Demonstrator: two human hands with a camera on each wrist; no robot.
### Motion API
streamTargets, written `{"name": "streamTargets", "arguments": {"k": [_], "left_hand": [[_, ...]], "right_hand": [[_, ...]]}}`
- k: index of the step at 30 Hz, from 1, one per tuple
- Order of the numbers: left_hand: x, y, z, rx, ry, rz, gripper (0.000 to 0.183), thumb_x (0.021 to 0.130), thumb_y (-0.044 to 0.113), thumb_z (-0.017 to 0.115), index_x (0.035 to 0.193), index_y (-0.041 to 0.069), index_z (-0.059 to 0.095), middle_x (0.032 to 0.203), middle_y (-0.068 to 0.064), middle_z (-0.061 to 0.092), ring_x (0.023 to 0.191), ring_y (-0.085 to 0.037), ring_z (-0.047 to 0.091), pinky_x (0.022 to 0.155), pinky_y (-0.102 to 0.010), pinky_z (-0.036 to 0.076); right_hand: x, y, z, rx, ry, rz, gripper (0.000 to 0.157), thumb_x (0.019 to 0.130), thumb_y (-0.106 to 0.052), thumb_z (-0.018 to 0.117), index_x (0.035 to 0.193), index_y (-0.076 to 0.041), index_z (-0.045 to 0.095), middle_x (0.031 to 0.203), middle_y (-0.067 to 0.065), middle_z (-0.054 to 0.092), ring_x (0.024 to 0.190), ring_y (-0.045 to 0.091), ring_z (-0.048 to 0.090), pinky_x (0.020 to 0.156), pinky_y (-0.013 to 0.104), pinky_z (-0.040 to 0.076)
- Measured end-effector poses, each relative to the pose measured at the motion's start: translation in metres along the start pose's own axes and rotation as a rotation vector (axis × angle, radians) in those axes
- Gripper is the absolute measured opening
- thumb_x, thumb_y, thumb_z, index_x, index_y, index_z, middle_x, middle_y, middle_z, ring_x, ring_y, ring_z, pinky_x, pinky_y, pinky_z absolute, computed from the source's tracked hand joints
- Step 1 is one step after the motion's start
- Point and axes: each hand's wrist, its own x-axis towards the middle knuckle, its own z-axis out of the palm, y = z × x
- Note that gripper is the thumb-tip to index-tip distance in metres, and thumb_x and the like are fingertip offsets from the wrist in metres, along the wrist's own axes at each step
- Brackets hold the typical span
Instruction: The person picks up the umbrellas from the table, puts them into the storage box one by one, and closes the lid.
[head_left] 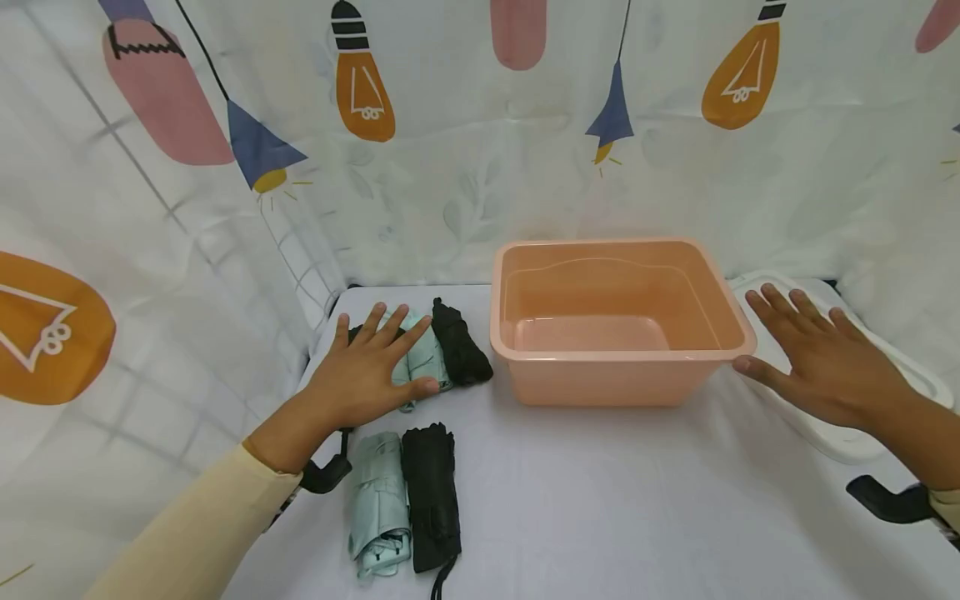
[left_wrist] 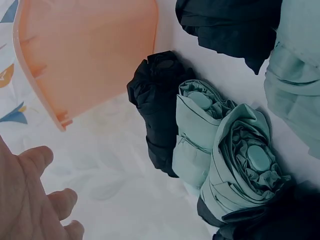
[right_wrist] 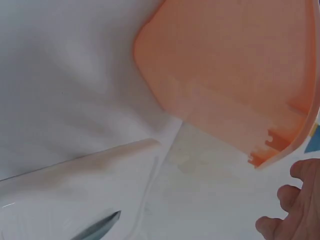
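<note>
My left hand (head_left: 367, 371) is spread flat, palm down, above a back group of folded umbrellas, covering part of them. In that group a black umbrella (head_left: 459, 343) and mint-green umbrellas (head_left: 426, 358) show. Nearer the front, a rolled mint umbrella (head_left: 380, 504) lies beside a black umbrella (head_left: 431, 498) with a wrist loop. In the left wrist view, round end caps show on the mint umbrella (left_wrist: 245, 165). My right hand (head_left: 832, 362), fingers straight and apart, hovers over a white lid (head_left: 847, 442), beside the peach plastic tub (head_left: 622, 379). Neither hand holds anything.
The tub stands at the back middle of the white-covered table (head_left: 600, 500). A patterned curtain (head_left: 480, 192) hangs behind and along the left. A grey-green pointed thing (right_wrist: 100, 227), its kind unclear, shows over the white lid in the right wrist view.
</note>
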Motion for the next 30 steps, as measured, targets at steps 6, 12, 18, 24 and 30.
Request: {"name": "streamTargets", "arguments": {"k": [6, 12, 18, 24, 30], "left_hand": [[-0.001, -0.004, 0.004, -0.006, 0.008, -0.004, 0.092, 0.093, 0.081, 0.039, 0.166, 0.029, 0.016, 0.17, -0.012, 0.011, 0.155, -0.04, 0.001, 0.114, -0.073, -0.005], [0.0, -0.009, 0.007, -0.016, 0.013, -0.012, 0.091, 0.094, 0.08, 0.039, 0.166, 0.029, 0.014, 0.17, -0.012, 0.01, 0.155, -0.039, 0.0, 0.114, -0.073, -0.005], [-0.001, -0.013, 0.007, -0.029, -0.006, -0.029, 0.091, 0.095, 0.08, 0.038, 0.166, 0.028, 0.014, 0.17, -0.011, 0.008, 0.155, -0.038, -0.003, 0.113, -0.072, -0.008], [0.0, -0.016, 0.006, -0.058, -0.001, -0.051, 0.09, 0.096, 0.078, 0.038, 0.166, 0.025, 0.014, 0.17, -0.015, 0.01, 0.155, -0.041, -0.001, 0.113, -0.073, -0.008], [0.002, -0.019, 0.005, -0.088, 0.017, -0.068, 0.088, 0.099, 0.074, 0.038, 0.166, 0.023, 0.011, 0.169, -0.019, 0.013, 0.154, -0.042, -0.001, 0.114, -0.073, -0.005]], "right_hand": [[0.004, -0.005, 0.002, 0.016, -0.01, 0.015, 0.093, 0.102, -0.061, 0.047, 0.165, -0.015, -0.003, 0.169, 0.02, 0.0, 0.152, 0.046, -0.006, 0.115, 0.058, -0.018], [0.006, -0.007, 0.002, 0.024, -0.021, 0.025, 0.092, 0.102, -0.062, 0.046, 0.165, -0.014, -0.001, 0.169, 0.021, 0.003, 0.152, 0.047, -0.004, 0.116, 0.061, -0.016], [0.006, -0.006, 0.003, 0.05, -0.036, 0.012, 0.088, 0.104, -0.059, 0.046, 0.166, -0.015, 0.002, 0.169, 0.021, 0.004, 0.152, 0.047, -0.002, 0.118, 0.059, -0.014], [0.005, -0.005, 0.002, 0.076, -0.035, 0.006, 0.086, 0.104, -0.058, 0.048, 0.166, -0.016, 0.006, 0.169, 0.019, 0.007, 0.152, 0.048, 0.009, 0.12, 0.062, -0.001], [0.007, -0.006, 0.001, 0.059, -0.049, 0.018, 0.088, 0.103, -0.06, 0.048, 0.166, -0.016, 0.004, 0.169, 0.019, 0.006, 0.143, 0.056, 0.026, 0.108, 0.074, 0.025]]}}
